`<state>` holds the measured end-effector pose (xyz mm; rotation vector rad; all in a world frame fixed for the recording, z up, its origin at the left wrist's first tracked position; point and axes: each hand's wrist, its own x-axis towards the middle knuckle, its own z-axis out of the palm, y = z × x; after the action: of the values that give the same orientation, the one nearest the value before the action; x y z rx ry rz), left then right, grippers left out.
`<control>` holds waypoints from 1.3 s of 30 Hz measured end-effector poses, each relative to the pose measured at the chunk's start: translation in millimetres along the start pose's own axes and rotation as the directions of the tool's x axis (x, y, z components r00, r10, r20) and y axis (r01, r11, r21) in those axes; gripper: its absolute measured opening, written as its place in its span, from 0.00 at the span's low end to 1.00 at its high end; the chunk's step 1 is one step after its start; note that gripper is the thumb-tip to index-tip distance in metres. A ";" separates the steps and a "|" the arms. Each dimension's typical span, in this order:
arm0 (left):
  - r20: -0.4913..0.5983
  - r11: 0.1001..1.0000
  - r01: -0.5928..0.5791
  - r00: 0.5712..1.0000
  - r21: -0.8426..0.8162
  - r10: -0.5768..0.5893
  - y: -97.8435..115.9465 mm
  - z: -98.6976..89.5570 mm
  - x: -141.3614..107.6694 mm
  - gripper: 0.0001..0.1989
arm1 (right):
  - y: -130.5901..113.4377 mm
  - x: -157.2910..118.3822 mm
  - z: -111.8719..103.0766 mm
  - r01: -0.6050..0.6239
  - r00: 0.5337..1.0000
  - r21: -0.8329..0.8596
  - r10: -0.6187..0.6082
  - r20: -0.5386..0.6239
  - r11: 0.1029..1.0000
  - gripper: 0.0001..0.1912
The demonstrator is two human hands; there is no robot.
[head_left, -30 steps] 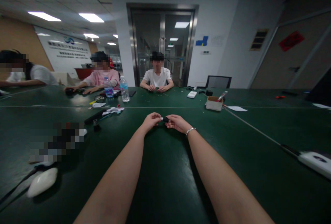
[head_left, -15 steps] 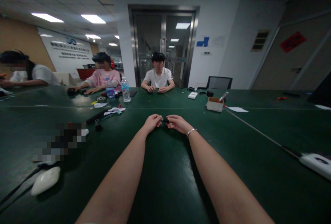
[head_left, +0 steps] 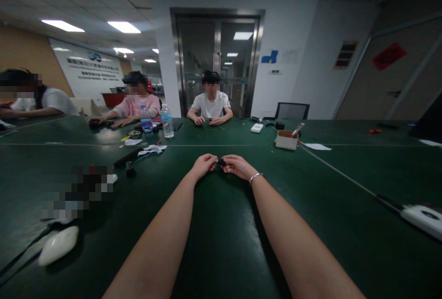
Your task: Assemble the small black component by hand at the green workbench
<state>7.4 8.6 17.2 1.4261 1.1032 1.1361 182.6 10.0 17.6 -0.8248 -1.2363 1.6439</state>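
Both my arms stretch forward over the dark green table (head_left: 221,234). My right hand (head_left: 237,165), with a silver bracelet (head_left: 256,178) at its wrist, pinches a small black piece (head_left: 221,162). My left hand (head_left: 204,166) is closed too, its fingertips at the left end of that piece, where something small and light-coloured shows. Whether the light bit and the black piece are joined I cannot tell. The fingertips of the two hands are nearly touching, just above the tabletop.
A white computer mouse (head_left: 59,246) and a small black-and-metal item (head_left: 130,169) lie at left. Two water bottles (head_left: 167,121) stand farther back. A small box (head_left: 287,140) holding pens is at right, a white device (head_left: 423,220) at far right. Several people (head_left: 211,103) sit across the table.
My hands stay in almost the same place, with the small black piece still between them. The whole view has shifted very slightly.
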 end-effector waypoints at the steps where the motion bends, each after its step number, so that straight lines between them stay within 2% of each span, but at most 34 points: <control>1: -0.004 1.000 -0.003 1.000 -0.003 0.003 0.1 0.1 -0.1 0.11 | -0.1 -0.1 0.1 -0.001 1.000 0.000 0.001 0.000 1.000 0.05; 8: -0.034 0.999 -0.022 0.999 -0.049 0.020 -0.6 -2.5 -0.1 0.13 | 0.1 0.6 -1.4 -0.008 1.000 -0.004 0.008 0.010 1.000 0.04; 18: -0.004 0.997 -0.048 0.999 -0.065 0.048 -7.9 -3.3 5.5 0.11 | 1.3 1.6 -2.3 -0.008 1.000 -0.014 0.008 -0.002 1.000 0.07; 26: 0.020 0.999 -0.026 0.999 -0.038 0.027 -7.7 -2.8 5.3 0.08 | -0.4 -0.5 -0.1 -0.008 1.000 0.001 0.009 -0.016 1.000 0.06; 32: -0.036 0.999 -0.041 0.999 -0.024 0.040 -12.5 -3.5 9.4 0.09 | 0.1 1.1 0.0 -0.013 1.000 -0.009 0.012 -0.020 1.000 0.07; 39: 0.021 0.999 -0.053 0.998 0.006 0.053 -10.8 -4.1 7.0 0.11 | 1.3 2.3 -1.4 -0.010 1.000 -0.002 0.010 -0.017 1.000 0.06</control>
<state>3.6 17.4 7.7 1.4766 1.0606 1.1535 182.6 12.4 15.9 -0.8459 -1.2240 1.6409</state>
